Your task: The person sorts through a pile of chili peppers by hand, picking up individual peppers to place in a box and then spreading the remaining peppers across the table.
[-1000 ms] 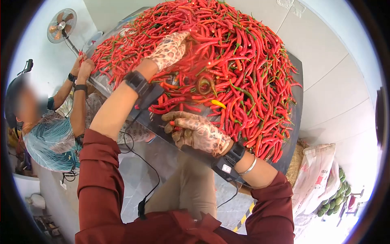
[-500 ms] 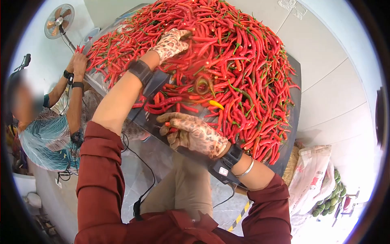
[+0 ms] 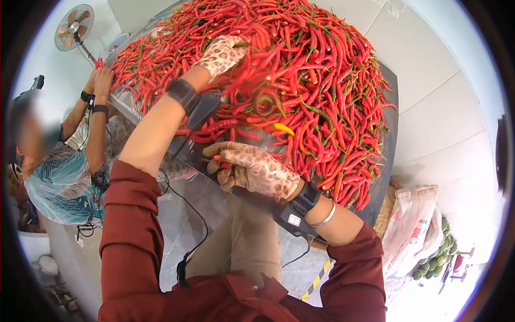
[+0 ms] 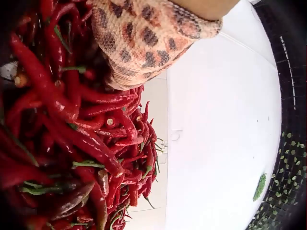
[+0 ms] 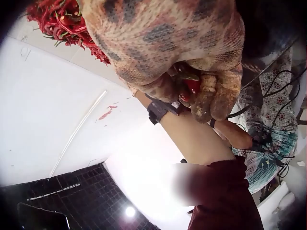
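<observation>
A big heap of red chili peppers (image 3: 300, 70) covers a dark metal table (image 3: 387, 145). My left hand (image 3: 224, 53), in a spotted glove, reaches into the heap and its fingers are buried among the chilies (image 4: 72, 139), so its grip is hidden. My right hand (image 3: 252, 170), in the same kind of glove, rests at the table's near edge with its fingers curled round red chilies (image 5: 191, 85). One yellow chili (image 3: 284, 129) lies in the heap just beyond the right hand.
A second person (image 3: 59, 161) stands at the table's left end with both hands in the chilies. A fan (image 3: 73, 27) stands behind. White sacks (image 3: 416, 231) and green vegetables (image 3: 440, 257) lie on the floor at right.
My left hand has pushed a little further up into the heap. The right hand stays at the table edge, still gripping chilies. The other person's hands have shifted slightly.
</observation>
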Tool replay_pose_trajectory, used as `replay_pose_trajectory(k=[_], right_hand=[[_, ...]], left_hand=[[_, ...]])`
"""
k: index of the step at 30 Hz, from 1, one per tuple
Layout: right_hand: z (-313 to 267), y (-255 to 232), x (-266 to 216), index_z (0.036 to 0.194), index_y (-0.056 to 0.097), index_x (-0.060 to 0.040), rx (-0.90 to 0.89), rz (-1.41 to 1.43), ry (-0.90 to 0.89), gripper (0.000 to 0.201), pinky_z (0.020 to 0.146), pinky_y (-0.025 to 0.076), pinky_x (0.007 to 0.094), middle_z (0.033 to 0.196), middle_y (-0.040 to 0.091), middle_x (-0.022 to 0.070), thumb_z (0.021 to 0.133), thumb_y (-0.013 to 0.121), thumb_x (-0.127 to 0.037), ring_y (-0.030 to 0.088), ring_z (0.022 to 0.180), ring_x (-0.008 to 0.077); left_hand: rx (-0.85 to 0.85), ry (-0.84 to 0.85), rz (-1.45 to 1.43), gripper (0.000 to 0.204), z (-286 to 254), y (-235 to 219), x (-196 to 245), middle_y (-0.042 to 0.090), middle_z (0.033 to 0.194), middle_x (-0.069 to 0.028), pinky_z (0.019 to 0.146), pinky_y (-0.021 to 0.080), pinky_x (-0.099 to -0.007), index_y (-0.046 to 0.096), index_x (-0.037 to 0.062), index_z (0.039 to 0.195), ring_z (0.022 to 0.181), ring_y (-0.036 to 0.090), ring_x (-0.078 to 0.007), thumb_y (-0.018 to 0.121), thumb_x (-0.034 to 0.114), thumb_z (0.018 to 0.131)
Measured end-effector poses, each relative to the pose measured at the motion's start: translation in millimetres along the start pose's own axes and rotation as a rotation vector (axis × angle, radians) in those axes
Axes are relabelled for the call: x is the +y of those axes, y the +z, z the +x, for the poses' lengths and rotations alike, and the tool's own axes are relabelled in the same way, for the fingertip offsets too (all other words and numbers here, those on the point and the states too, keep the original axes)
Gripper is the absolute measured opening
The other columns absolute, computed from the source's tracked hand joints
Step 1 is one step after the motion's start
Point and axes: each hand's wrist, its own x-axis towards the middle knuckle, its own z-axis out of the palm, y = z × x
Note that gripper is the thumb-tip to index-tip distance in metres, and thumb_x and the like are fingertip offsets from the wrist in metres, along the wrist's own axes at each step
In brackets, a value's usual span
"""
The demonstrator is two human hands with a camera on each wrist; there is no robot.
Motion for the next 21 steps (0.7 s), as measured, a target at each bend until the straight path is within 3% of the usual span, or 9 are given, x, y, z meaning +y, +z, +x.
replay_pose_trajectory(k=[6, 9, 11, 14, 15, 16, 18, 20, 21], right_hand=[[5, -7, 4, 0.133, 0.045, 0.0045, -0.05, 0.051, 0.012, 0.043, 0.073, 0.048, 0.0245, 0.106, 0.057, 0.0116, 0.098, 0.056, -0.02, 0.053, 0.081, 0.0112], [3, 0, 1, 0.132, 0.045, 0.0047, -0.026, 0.024, 0.0, 0.043, 0.071, 0.047, 0.0241, 0.104, 0.057, 0.0111, 0.098, 0.057, -0.019, 0.052, 0.08, 0.0107], [3, -1, 1, 0.133, 0.046, 0.0044, -0.024, 0.001, -0.004, 0.043, 0.071, 0.046, 0.024, 0.104, 0.057, 0.0108, 0.098, 0.056, -0.019, 0.052, 0.08, 0.0107], [4, -4, 2, 0.133, 0.046, 0.0041, -0.031, 0.004, -0.003, 0.042, 0.07, 0.046, 0.0237, 0.103, 0.056, 0.0106, 0.098, 0.056, -0.018, 0.051, 0.08, 0.0106], [4, -5, 3, 0.133, 0.046, 0.0041, -0.04, 0.033, 0.005, 0.042, 0.07, 0.045, 0.0235, 0.103, 0.056, 0.0106, 0.098, 0.055, -0.017, 0.051, 0.08, 0.0106], [4, -5, 2, 0.133, 0.046, 0.0041, -0.044, 0.035, 0.007, 0.042, 0.07, 0.045, 0.0235, 0.103, 0.056, 0.0106, 0.098, 0.055, -0.017, 0.051, 0.08, 0.0106], [3, -2, 1, 0.129, 0.05, 0.0038, 0.003, 0.019, -0.004, 0.035, 0.067, 0.045, 0.0262, 0.102, 0.057, 0.0125, 0.1, 0.053, -0.014, 0.051, 0.079, 0.0127], [2, 0, 1, 0.129, 0.05, 0.0039, -0.006, 0.056, 0.005, 0.035, 0.067, 0.045, 0.026, 0.101, 0.056, 0.0118, 0.1, 0.053, -0.015, 0.051, 0.079, 0.0127], [2, 0, 1, 0.129, 0.05, 0.0041, -0.008, 0.091, 0.011, 0.035, 0.067, 0.045, 0.0258, 0.1, 0.055, 0.0111, 0.1, 0.053, -0.015, 0.05, 0.079, 0.0127]], left_hand=[[-0.221, -0.081, 0.022, 0.04, -40, -15, -11, 0.067, 0.113, -0.0207, 0.09, 0.05, -0.036, 0.064, -0.0021, 0.118, 0.106, 0.064, -0.0292, 0.066, 0.027, 0.091], [-0.097, 0.024, 0.242, 0.04, -58, -22, -7, 0.066, 0.114, -0.0195, 0.089, 0.05, -0.0345, 0.065, -0.0023, 0.118, 0.104, 0.064, -0.0279, 0.066, 0.028, 0.091], [-0.265, -0.101, 0.0, 0.04, -59, -32, -1, 0.067, 0.114, -0.0166, 0.088, 0.05, -0.0328, 0.064, -0.0028, 0.117, 0.103, 0.064, -0.0241, 0.067, 0.027, 0.091], [-0.228, -0.114, -0.18, 0.039, -61, -38, -16, 0.067, 0.114, -0.0121, 0.088, 0.05, -0.03, 0.063, -0.0032, 0.118, 0.102, 0.064, -0.0186, 0.067, 0.026, 0.092], [-0.243, -0.26, -0.409, 0.037, -68, -44, -7, 0.068, 0.113, -0.0087, 0.086, 0.051, -0.0275, 0.063, -0.0031, 0.118, 0.1, 0.064, -0.0144, 0.066, 0.024, 0.093], [-0.242, -0.262, -0.405, 0.037, -71, -47, -11, 0.068, 0.113, -0.0087, 0.086, 0.051, -0.0275, 0.063, -0.0031, 0.118, 0.1, 0.064, -0.0144, 0.066, 0.024, 0.093], [-0.268, -0.191, -0.782, 0.036, -80, -54, -21, 0.069, 0.111, -0.0077, 0.083, 0.051, -0.0271, 0.064, -0.0028, 0.118, 0.096, 0.065, -0.013, 0.064, 0.024, 0.095], [-0.202, -0.221, -0.703, 0.035, -80, -57, -26, 0.069, 0.107, -0.008, 0.082, 0.051, -0.0276, 0.064, -0.0024, 0.117, 0.095, 0.065, -0.0134, 0.065, 0.023, 0.094], [-0.163, -0.229, -0.497, 0.035, -83, -63, -8, 0.069, 0.108, -0.0079, 0.083, 0.051, -0.028, 0.064, -0.0021, 0.117, 0.095, 0.065, -0.0143, 0.066, 0.024, 0.093]])
